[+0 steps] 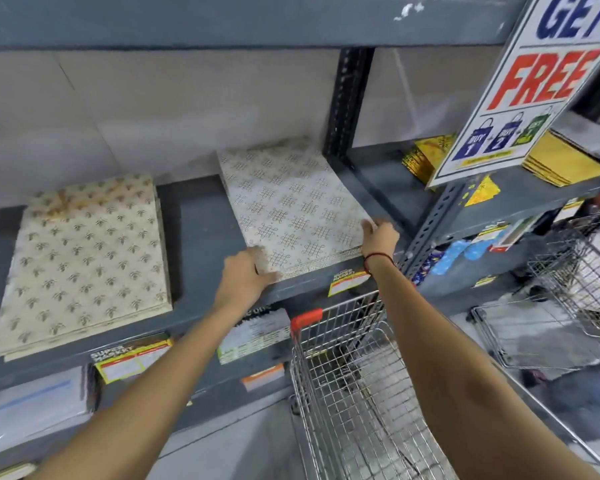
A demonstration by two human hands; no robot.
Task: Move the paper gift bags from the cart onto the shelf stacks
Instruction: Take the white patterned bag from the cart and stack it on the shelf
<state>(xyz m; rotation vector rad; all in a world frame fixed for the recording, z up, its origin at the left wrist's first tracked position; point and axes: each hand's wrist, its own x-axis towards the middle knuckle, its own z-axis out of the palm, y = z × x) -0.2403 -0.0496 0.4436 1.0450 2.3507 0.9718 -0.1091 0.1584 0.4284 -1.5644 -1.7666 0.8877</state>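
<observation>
The white knot-patterned gift bags (291, 209) lie flat in a stack on the grey shelf (194, 233), slightly skewed, well apart from a cream leaf-patterned stack (84, 258) to the left. The left hand (246, 275) grasps the stack's near left corner, fingers (255, 254) curled over the top and thumb along the front edge, while the right hand (378, 235) pinches its right edge near the front corner. The wire cart (347, 393) stands below, under a "FREE" sign (534, 84).
</observation>
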